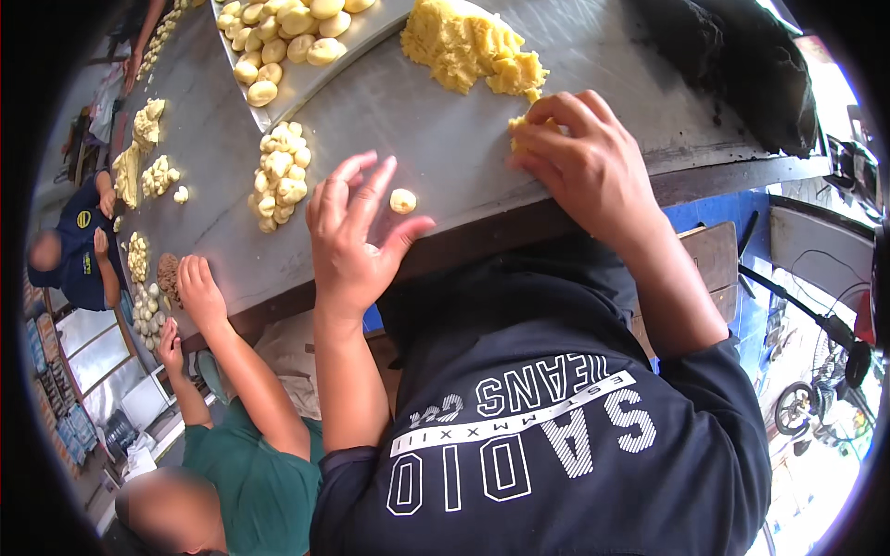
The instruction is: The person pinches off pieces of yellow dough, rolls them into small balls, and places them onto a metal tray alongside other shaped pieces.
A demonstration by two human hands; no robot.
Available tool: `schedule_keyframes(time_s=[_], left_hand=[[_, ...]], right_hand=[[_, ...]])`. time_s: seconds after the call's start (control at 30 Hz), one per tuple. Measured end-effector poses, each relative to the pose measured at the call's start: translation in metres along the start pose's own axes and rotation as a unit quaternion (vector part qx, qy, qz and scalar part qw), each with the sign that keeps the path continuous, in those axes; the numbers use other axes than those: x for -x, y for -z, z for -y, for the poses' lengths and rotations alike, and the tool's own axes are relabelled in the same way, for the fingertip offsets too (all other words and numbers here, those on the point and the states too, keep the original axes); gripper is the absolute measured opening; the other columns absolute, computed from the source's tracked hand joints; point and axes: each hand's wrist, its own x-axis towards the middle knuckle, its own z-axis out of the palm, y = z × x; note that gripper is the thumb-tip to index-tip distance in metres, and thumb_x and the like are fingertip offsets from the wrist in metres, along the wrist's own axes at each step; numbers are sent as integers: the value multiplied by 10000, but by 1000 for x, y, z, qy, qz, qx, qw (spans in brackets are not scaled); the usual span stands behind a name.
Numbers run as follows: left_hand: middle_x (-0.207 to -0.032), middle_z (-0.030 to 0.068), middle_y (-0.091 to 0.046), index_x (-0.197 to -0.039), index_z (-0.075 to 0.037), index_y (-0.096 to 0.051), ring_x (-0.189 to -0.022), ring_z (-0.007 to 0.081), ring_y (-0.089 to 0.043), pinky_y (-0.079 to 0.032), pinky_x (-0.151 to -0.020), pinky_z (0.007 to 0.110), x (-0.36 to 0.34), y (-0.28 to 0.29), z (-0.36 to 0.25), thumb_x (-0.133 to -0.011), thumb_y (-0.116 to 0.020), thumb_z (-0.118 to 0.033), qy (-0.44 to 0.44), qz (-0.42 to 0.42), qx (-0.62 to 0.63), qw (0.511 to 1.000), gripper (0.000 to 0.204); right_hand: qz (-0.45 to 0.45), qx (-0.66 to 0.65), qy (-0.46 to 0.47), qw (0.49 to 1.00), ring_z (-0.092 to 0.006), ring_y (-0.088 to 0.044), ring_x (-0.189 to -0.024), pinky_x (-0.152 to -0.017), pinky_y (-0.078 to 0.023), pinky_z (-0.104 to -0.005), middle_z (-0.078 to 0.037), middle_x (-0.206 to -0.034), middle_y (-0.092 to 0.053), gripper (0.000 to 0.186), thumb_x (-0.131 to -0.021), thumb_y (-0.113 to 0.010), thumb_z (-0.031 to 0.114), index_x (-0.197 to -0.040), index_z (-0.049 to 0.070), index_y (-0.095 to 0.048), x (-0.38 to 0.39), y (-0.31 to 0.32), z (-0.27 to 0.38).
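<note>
My left hand (357, 236) is held open above the grey worktop (417, 148), thumb and fingers apart, beside a small pale dough piece (402, 201) lying on the surface. My right hand (593, 171) has its fingers curled onto a small lump of yellow paste (516, 128), partly hidden under them. A larger crumbly mound of yellow paste (468, 46) lies just beyond it. A heap of small pale dough pieces (278, 176) rests to the left of my left hand.
A tray (329, 76) holds rounded dough balls. A dark bundle (760, 65) lies at the right. A co-worker in green (241, 445) works beside me at left; another in dark blue (79, 250) is farther along, among more dough piles (139, 167). A motorbike (807, 408) is at lower right.
</note>
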Motion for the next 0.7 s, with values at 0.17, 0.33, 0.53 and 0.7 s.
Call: schedule_keyframes(time_s=[0.17,0.33,0.53,0.7], left_hand=[[-1434,100,-794,-1444,-101,-779,-1328,328,-684,-498,-1161,473,28,-13,22,-1028,-842,-298,117,9,164,979,464],[-1525,66,-762,-1279,-111,-869,-1388,393,-665,-469,-1194,529,4,17,19,-1022,-830,-388,-4,98,-16,995,380],[-1003,13,-747,-884,-130,-756,-997,267,-696,-497,-963,465,-98,-37,8,-1012,-855,-383,-172,-180,13,968,300],[-787,-2,-673,-843,-122,-708,-798,263,-669,-496,-904,447,-83,-59,9,-1056,-769,-175,-229,-209,66,948,229]], right_hand=[[-94,-112,-46,988,-351,-768,-1149,-997,-626,-464,-91,-1272,-774,372,-904,-909,162,-1256,90,-810,-5,4,7],[-59,-3,-7,998,-351,-751,-1179,-1000,-632,-464,-96,-1289,-771,325,-934,-872,135,-1243,66,-797,-2,5,-8],[-56,84,28,994,-322,-737,-1181,-974,-642,-443,-77,-1258,-780,234,-942,-837,103,-1175,87,-820,-20,-3,-1],[-109,50,-9,993,-336,-754,-1122,-962,-643,-447,-82,-1171,-787,178,-935,-837,78,-1113,80,-834,-14,-6,-9]])
